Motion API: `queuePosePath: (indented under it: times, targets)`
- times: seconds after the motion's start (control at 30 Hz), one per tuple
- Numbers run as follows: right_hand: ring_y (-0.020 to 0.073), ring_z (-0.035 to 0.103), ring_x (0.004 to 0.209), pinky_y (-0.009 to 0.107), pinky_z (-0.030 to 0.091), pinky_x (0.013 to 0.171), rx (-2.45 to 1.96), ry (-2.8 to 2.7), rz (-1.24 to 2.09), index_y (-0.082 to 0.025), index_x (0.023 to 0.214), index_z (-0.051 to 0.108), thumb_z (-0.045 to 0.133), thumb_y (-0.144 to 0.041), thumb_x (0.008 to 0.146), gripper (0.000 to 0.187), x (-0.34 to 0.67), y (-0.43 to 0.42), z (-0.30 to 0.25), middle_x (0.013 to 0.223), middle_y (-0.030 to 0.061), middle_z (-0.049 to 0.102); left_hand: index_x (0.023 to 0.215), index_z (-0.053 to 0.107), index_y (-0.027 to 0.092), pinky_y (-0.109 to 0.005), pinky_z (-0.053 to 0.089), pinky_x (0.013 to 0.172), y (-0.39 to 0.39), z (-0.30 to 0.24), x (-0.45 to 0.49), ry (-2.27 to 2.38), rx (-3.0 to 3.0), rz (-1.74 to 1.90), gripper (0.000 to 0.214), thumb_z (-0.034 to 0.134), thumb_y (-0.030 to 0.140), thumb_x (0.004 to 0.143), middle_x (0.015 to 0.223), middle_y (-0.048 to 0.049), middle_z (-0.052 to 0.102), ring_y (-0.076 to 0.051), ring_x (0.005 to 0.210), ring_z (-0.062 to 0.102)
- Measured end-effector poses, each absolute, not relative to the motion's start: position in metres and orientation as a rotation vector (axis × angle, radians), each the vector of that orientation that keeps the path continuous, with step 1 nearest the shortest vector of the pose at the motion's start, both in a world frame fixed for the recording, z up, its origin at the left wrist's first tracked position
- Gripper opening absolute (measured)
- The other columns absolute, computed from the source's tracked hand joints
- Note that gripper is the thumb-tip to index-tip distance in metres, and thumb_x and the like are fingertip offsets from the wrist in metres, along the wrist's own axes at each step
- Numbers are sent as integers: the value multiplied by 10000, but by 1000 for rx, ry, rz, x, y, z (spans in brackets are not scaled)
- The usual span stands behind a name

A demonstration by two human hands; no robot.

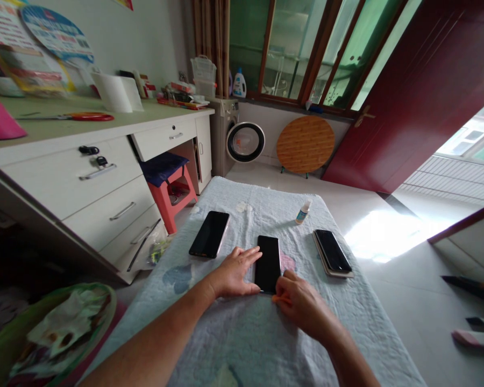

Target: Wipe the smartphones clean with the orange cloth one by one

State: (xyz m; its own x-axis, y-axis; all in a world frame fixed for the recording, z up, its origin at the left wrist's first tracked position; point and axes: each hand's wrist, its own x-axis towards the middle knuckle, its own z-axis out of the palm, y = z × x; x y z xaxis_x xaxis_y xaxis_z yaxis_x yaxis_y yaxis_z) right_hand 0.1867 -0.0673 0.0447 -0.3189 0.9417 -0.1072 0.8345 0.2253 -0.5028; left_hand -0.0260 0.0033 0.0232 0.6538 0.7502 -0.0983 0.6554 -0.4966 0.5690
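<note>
A black smartphone (268, 263) lies face up on the cloth-covered table, between my two hands. My left hand (237, 273) rests against its left side, fingers spread, with fingertips on the upper left edge and the thumb at the lower left corner. At the lower right corner, my right hand (293, 294) is closed around a small orange cloth (281, 299), most of it hidden in the fingers. To the left lies a larger dark phone (210, 234). On the right another phone (333, 250) sits on an open or flat case. A small spray bottle (303, 212) stands behind them.
The table wears a pale blue quilted cloth (242, 333). A white drawer desk (105, 177) and a pink stool (171, 188) stand at left. A waste bin (108, 306) is at the lower left. A washing machine (221, 137), its door open, stands at the back.
</note>
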Motion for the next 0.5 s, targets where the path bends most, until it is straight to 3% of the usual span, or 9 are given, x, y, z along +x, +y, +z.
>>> queuePosePath:
  times: [0.17,0.5]
  targets:
    - [105,484,687,221,294,608,-1682,-2313,613,-186,749,546,536,-103,739,84,178,-67,40,818,-4,539,1403,385,247,-388,271,1090,4,24,-27,1087,2291,217,688,626,311,763,1530,-24,283,-270,1295,353]
    - [112,496,719,213,330,635,-1533,-2381,428,-177,771,571,503,-77,771,121,160,-64,26,831,10,532,1355,460,311,-421,282,1079,2,26,-27,1082,2280,215,595,613,313,780,1529,9,282,-277,1283,363]
